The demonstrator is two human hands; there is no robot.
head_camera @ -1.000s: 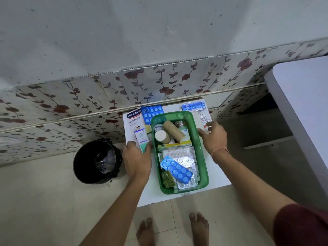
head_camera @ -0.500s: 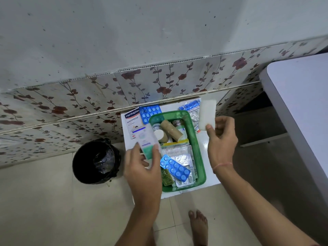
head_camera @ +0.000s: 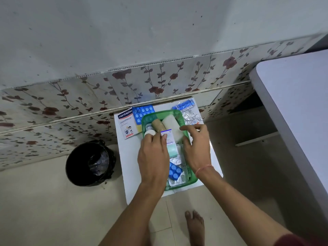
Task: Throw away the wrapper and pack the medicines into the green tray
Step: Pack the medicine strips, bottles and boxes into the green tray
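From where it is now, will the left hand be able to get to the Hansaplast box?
Probably yes. The left hand is over the tray's left side, and the Hansaplast box lies uncovered on the table just beyond it, though the hand may need to let go of the small box first.

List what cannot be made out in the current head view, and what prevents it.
- Tray middle contents: hidden under left hand and right hand.
- Small box: print blurred, unreadable; partly covered by left hand.
- Bin contents: too dark.
- Silver strips: too small to identify.
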